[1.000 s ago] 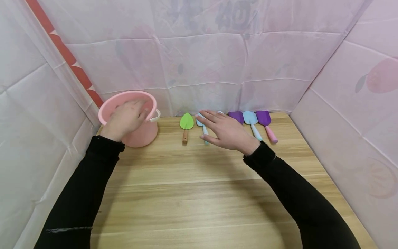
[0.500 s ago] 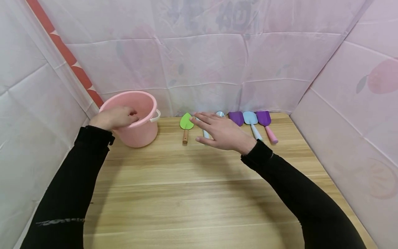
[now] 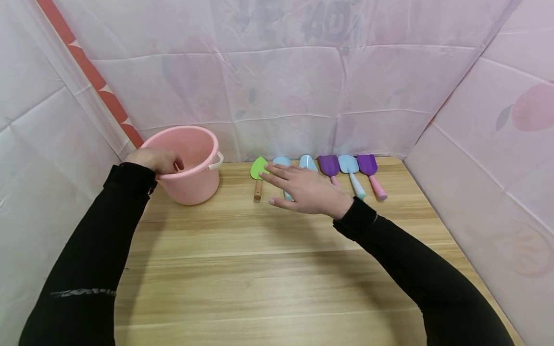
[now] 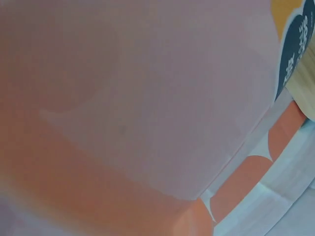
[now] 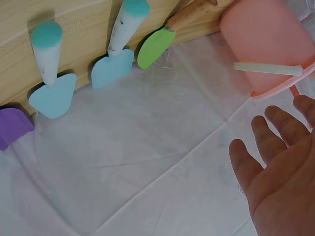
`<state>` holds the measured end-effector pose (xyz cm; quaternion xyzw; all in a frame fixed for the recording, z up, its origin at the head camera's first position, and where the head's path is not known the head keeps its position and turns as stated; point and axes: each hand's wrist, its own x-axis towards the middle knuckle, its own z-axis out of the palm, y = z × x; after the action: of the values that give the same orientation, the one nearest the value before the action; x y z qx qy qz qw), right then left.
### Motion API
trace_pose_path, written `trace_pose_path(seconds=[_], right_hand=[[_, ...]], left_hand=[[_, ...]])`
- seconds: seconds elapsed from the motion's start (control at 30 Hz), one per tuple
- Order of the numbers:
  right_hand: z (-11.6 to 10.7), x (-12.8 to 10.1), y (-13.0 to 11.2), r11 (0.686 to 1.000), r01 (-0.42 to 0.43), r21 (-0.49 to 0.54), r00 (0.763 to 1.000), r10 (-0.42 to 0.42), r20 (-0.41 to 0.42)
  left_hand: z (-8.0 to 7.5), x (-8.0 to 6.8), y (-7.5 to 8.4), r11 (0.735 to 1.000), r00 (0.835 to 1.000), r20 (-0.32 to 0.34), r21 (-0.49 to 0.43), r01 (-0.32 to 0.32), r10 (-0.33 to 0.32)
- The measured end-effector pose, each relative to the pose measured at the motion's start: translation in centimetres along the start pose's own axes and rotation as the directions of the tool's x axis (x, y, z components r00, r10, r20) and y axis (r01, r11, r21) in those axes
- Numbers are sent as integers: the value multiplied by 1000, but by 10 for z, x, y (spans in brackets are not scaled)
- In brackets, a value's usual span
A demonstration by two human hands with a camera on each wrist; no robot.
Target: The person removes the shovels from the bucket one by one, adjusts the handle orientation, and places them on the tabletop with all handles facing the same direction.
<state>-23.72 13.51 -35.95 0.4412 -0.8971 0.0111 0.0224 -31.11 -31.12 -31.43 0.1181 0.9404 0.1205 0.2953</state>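
A row of small toy shovels lies at the far edge of the desk [image 3: 277, 269], each with its long axis running near to far, blade toward the far wall and handle toward the person. The green shovel [image 3: 258, 169] with a wooden handle is leftmost, just right of the pink bucket [image 3: 190, 163], which stands upright at the far left with its mouth up. To the right follow a light blue shovel [image 3: 282, 161], another light blue shovel [image 3: 308, 163], a purple shovel [image 3: 330, 165], a blue shovel with a pale handle [image 3: 349, 166] and a purple shovel with a pink handle [image 3: 369, 166].

The left hand [image 3: 156, 160] grips the bucket's near-left rim, fingers curled over it into the inside. The right hand [image 3: 303, 188] is spread flat, palm down, fingers straight and apart, holding nothing, above the handles of the two light blue shovels, fingertips near the green blade.

Those handles are mostly hidden under the right hand. The left wrist view shows only a blurred pink surface close up.
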Motion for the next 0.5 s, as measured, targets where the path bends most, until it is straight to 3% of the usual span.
trace_pose_path(seconds=[0.27, 0.5], right_hand=[[2, -2, -3, 1000, 5, 7, 1000, -5, -20], [6, -2, -4, 1000, 6, 28, 1000, -5, -22]], left_hand=[[-2, 1, 0, 999, 999, 35, 31, 27, -28], [-2, 4, 1, 999, 998, 53, -14, 41, -40]])
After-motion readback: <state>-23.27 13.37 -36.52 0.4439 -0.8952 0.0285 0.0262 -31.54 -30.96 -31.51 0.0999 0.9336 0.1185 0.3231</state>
